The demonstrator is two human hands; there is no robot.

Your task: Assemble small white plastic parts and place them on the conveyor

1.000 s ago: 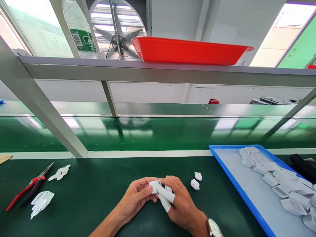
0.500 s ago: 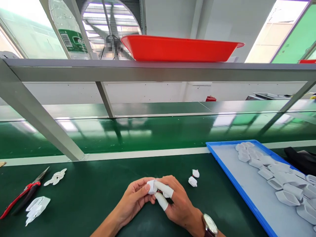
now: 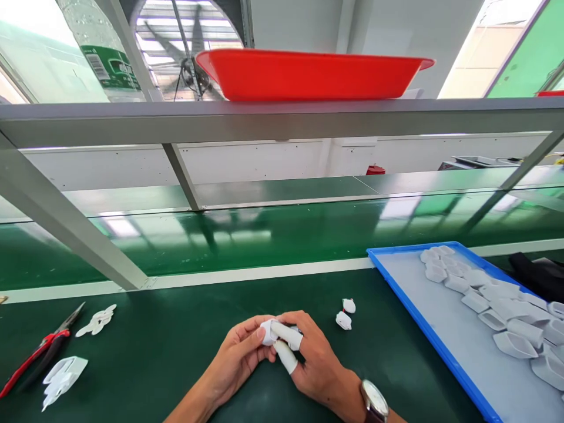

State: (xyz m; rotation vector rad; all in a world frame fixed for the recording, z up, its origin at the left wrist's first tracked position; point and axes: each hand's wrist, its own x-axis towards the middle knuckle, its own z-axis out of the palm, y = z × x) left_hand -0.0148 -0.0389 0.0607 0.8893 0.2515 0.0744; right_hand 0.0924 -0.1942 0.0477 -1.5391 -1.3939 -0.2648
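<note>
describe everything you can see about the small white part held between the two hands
The small white part looks like smooth moulded plastic, rounded and pale, mostly hidden by fingers. It is held above the green bench, near its front edge. The left hand pinches it from the left with thumb and fingertips; the right hand, wearing white finger cots on two fingers, presses on it from the right. Its finer shape cannot be made out.

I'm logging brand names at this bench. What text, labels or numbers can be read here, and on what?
No text reads clearly.
Bottle on the top shelf: green label with a barcode and white characters, too blurred to read.
Wristwatch by the right hand: dial too small to read.
White part, blue tray: no print visible.
</note>
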